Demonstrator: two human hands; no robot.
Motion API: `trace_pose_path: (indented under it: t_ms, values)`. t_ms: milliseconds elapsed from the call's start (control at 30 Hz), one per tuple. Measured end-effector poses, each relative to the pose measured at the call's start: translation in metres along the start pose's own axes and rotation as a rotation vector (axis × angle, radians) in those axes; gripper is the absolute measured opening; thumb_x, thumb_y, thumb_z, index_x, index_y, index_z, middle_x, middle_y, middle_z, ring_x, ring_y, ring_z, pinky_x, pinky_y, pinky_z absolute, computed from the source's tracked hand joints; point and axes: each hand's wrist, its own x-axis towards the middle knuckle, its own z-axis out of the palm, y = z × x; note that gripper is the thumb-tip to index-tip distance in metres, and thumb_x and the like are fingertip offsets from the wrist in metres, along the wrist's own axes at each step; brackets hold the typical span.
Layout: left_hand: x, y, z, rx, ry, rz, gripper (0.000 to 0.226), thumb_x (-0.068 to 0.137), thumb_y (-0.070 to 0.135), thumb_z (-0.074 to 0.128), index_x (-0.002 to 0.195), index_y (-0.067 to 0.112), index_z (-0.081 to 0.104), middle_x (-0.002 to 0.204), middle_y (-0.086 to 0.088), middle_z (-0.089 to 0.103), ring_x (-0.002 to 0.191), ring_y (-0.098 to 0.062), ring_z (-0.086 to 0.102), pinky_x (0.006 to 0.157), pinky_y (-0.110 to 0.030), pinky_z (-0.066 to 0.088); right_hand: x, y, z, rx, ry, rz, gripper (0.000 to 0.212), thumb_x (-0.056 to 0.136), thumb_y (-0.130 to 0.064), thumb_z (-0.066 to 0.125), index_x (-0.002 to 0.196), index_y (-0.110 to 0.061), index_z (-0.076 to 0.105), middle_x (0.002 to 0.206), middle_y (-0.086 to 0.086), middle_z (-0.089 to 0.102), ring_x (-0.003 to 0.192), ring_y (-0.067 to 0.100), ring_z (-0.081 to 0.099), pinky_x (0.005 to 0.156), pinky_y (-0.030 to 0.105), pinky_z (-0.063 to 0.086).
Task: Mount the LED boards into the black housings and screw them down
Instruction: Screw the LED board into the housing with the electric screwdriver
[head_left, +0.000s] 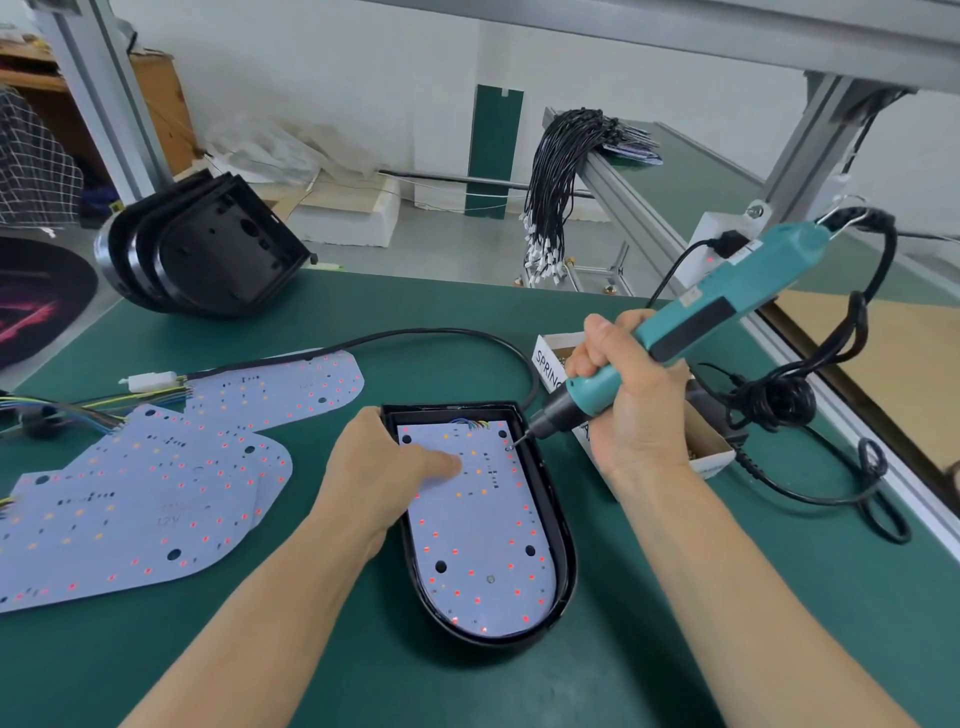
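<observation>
At bench centre, black housing (556, 525) lies flat on green mat (675, 649), LED board (478, 540) seated inside. Long axis runs roughly 12 to 6 o'clock: square, wired end at 12, rounded end at 6. Left hand (384, 467) lies flat, forefinger extended, pressing board down. Right hand (628, 395) wraps teal electric screwdriver (691, 322), bit slanting in from 2 o'clock onto hole near board's 1 o'clock corner. Judgement: raise driver nearer vertical before spinning, keep board pinned, holes aligned. Spare boards (156, 483) at 9 o'clock; empty housings (208, 249) at 10; screw box (556, 348) beside right hand.
</observation>
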Motion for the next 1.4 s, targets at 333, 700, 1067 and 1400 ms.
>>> trace_pose_path:
  t_ms: [333,700,1067,1400]
  values:
    - [0.001,0.003,0.003,0.036,-0.001,-0.004,0.036,0.064,0.003,0.081,0.095,0.009,0.066,0.088,-0.008,0.073,0.084,-0.03,0.069,0.083,-0.048,0.056,0.009,-0.004,0.004,-0.144,-0.293,0.081,0.032,0.069,-0.018,0.08,0.058,-0.024,0.051,0.053,-0.002,0.044,0.051,0.016,0.042,0.06,0.028,0.041]
    - [0.0,0.004,0.004,0.022,0.008,-0.048,0.039,0.063,0.002,0.082,0.098,0.006,0.065,0.091,-0.009,0.072,0.085,-0.03,0.069,0.084,-0.047,0.056,0.02,-0.022,-0.006,-0.161,-0.722,0.305,0.019,0.062,-0.011,0.06,0.074,-0.018,0.048,0.062,0.001,0.046,0.06,0.02,0.044,0.076,0.036,0.038]
    - [-0.006,-0.006,-0.001,-0.108,0.09,-0.046,0.035,0.061,0.001,0.083,0.088,0.011,0.065,0.08,-0.001,0.074,0.07,-0.021,0.07,0.064,-0.032,0.056,0.029,-0.036,-0.013,0.423,-0.252,0.271,0.055,0.047,-0.039,0.092,0.074,-0.018,0.05,0.064,-0.003,0.05,0.058,0.013,0.045,0.072,0.031,0.043]
    - [-0.015,0.055,0.059,0.738,0.209,0.879,0.02,0.084,0.025,0.065,0.104,0.022,0.066,0.1,0.003,0.064,0.103,-0.023,0.052,0.088,-0.031,0.024,0.018,-0.093,-0.049,0.284,0.005,-0.018,0.059,0.041,-0.047,0.091,0.071,-0.02,0.047,0.06,-0.004,0.049,0.056,0.012,0.045,0.062,0.026,0.042]
